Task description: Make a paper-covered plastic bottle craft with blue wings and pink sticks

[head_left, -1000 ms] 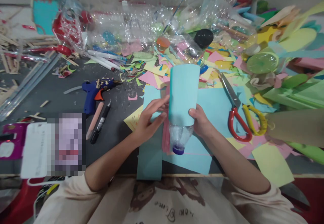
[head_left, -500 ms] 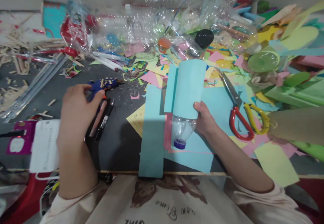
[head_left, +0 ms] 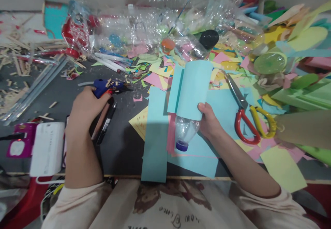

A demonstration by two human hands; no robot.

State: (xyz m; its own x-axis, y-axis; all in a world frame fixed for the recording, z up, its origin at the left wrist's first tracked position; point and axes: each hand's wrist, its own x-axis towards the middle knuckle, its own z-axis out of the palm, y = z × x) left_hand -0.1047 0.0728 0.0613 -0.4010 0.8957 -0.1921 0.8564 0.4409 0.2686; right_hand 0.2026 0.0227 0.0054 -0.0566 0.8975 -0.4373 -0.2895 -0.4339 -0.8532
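Note:
My left hand (head_left: 87,105) is closed round the handle of a blue hot glue gun (head_left: 100,86). An orange trigger shows by the thumb, and the nozzle points right. Just below lie a black marker (head_left: 106,123) and a brownish pen-like stick (head_left: 99,121). In my right hand (head_left: 210,121) is a clear plastic bottle (head_left: 188,128), neck down with a purple cap. Light blue paper (head_left: 196,87) wraps the bottle's body, and one edge stands off on the left. My thumb presses on the paper; the other fingers are hidden behind it.
Red-and-yellow-handled scissors (head_left: 245,118) lie at the right on blue paper. A blue strip (head_left: 154,146) reaches the table's front edge. Paper scraps and plastic bottles crowd the back. Wood bits, glue sticks (head_left: 42,86) and a white power bank (head_left: 48,149) are on the left.
My left hand has moved slightly right and closed round the glue gun, which has shifted a little right. The bottle in my right hand has tilted slightly.

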